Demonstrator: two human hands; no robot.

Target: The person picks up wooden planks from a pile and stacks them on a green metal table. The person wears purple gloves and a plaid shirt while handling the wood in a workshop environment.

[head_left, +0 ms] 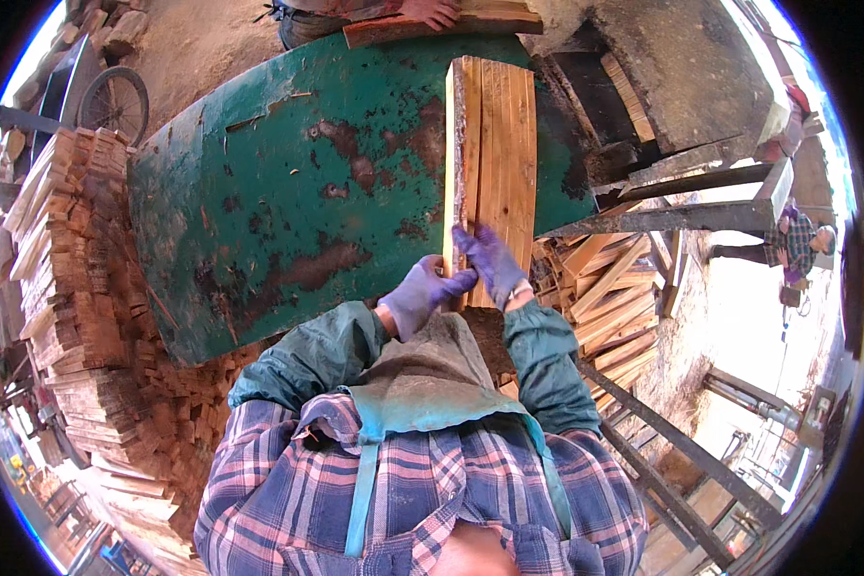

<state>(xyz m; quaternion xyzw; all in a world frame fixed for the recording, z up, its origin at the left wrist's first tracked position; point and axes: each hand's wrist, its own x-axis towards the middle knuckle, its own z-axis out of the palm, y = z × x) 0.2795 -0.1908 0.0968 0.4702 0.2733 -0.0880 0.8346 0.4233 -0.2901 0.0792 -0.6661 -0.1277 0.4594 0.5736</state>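
Note:
A bundle of long wooden boards (504,144) lies side by side on the green metal table (259,182), with its near end toward my body. The leftmost board (454,144) has a rough, bark-like edge. My left hand (420,296), in a purple glove, grips the near end of that leftmost board, thumb pointing right. Just right of it, my right hand (491,261), also gloved in purple, closes over the boards' near end with its fingers on the bark edge. Its fingertips are partly hidden between the boards.
Across the table, another person's bare hand (432,12) rests by a wooden slab (442,27). Stacked wood strips (86,336) rise at the left, and more cut strips (614,288) lie at the right beneath a metal frame (682,216). Another person (792,245) stands far right.

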